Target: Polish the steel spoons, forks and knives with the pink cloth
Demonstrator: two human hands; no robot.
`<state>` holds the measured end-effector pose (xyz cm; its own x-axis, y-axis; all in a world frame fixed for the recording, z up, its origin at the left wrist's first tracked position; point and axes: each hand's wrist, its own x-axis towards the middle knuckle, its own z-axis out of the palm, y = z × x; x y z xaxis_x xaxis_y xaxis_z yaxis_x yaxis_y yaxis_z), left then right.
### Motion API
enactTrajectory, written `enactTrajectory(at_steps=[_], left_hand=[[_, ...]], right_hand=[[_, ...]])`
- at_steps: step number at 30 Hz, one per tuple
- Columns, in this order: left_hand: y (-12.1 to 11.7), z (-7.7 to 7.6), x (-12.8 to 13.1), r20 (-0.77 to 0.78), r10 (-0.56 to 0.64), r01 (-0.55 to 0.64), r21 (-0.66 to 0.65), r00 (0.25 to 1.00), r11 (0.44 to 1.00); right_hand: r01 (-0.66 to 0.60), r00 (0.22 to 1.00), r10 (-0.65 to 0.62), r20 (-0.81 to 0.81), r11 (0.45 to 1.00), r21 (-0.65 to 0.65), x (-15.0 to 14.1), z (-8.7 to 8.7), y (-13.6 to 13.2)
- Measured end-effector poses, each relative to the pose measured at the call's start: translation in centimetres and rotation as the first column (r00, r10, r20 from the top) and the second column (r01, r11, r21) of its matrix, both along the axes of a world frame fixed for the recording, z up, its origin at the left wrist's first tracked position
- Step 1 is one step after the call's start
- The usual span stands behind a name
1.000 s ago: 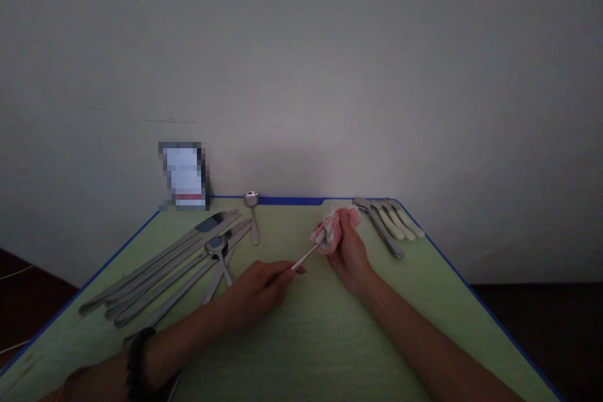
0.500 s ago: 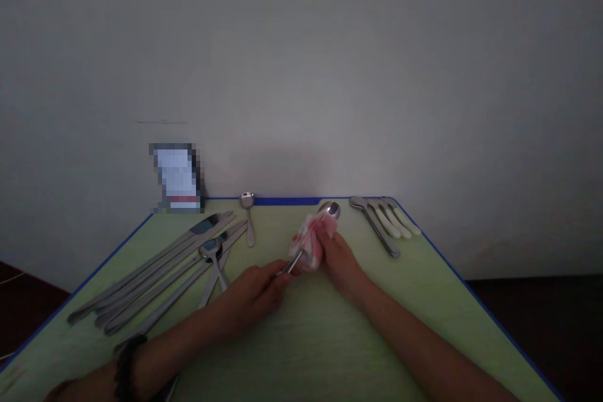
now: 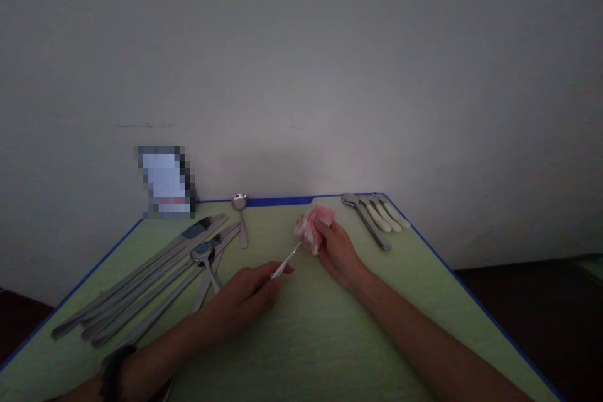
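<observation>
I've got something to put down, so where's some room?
There's bare table between the left forearm and right forearm. Another patch lies right of the right forearm, up to the table's edge. A smaller one shows between the small spoon and pink cloth. The left is crowded with long silver cutlery, the far right with stacked spoons and white-handled cutlery.

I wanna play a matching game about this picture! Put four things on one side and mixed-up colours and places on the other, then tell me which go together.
Things:
1. cloth
2. handle poking out of the cloth
3. bracelet
4. table

Colours and places:
A. green with a blue edge
B. gripped by the left hand
C. pink and white
D. around the left arm

Right pairs: 1-C, 2-B, 3-D, 4-A.
</observation>
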<state>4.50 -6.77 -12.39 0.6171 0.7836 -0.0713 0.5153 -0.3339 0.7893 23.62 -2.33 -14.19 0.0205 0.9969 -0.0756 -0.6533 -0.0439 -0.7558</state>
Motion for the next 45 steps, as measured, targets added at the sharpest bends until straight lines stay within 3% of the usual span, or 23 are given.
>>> enactTrajectory(at_steps=[8, 12, 14, 19, 22, 27, 34, 39, 42, 45], left_hand=[[0.1, -0.3, -0.1, -0.009, 0.008, -0.008, 0.023, 1.0, 1.0], [0.1, -0.2, 0.1, -0.018, -0.009, 0.009, 0.043, 1.0, 0.999], [0.0, 0.0, 0.3, -0.053, -0.005, 0.01, 0.083, 0.999, 0.996], [-0.4, 0.6, 0.6, -0.131, -0.044, 0.064, 0.152, 0.99, 0.986], [-0.3, 0.4, 0.3, -0.096, -0.071, 0.083, 0.123, 0.993, 0.989], [0.1, -0.1, -0.2, 0.022, -0.071, 0.07, 0.007, 0.997, 0.997], [-0.2, 0.2, 0.2, -0.004, -0.081, 0.081, 0.057, 0.997, 0.995], [-0.3, 0.4, 0.3, -0.023, -0.064, 0.065, 0.059, 0.998, 0.996], [-0.2, 0.5, 0.0, -0.029, -0.088, 0.09, 0.059, 0.996, 0.994], [0.0, 0.2, -0.3, -0.008, -0.1, 0.101, 0.05, 0.995, 0.994]], right_hand=[[-0.214, 0.974, 0.212, 0.075, 0.977, 0.021, 0.4, 0.2, -0.1], [-0.252, 0.964, 0.25, 0.093, 0.968, 0.012, 0.3, 0.2, -0.3], [-0.205, 0.977, 0.204, 0.065, 0.979, 0.01, 0.2, 0.1, -0.2], [0.088, 0.996, -0.087, -0.031, 0.995, 0.044, 0.4, -0.2, 0.6], [0.149, 0.989, -0.149, -0.006, 0.988, 0.039, 0.7, -0.1, 0.8], [0.133, 0.986, -0.129, 0.104, 0.991, -0.025, 0.6, 0.3, 0.1], [0.018, 0.996, -0.01, 0.083, 0.995, -0.096, -1.0, 0.5, -1.7], [-0.013, 0.986, 0.022, 0.166, 0.999, -0.052, -0.2, 0.0, -0.6], [0.109, 0.923, -0.136, 0.359, 0.99, 0.093, 1.5, 0.0, 0.7], [0.11, 0.729, -0.283, 0.623, 0.947, 0.302, 3.7, 1.1, 1.5]])
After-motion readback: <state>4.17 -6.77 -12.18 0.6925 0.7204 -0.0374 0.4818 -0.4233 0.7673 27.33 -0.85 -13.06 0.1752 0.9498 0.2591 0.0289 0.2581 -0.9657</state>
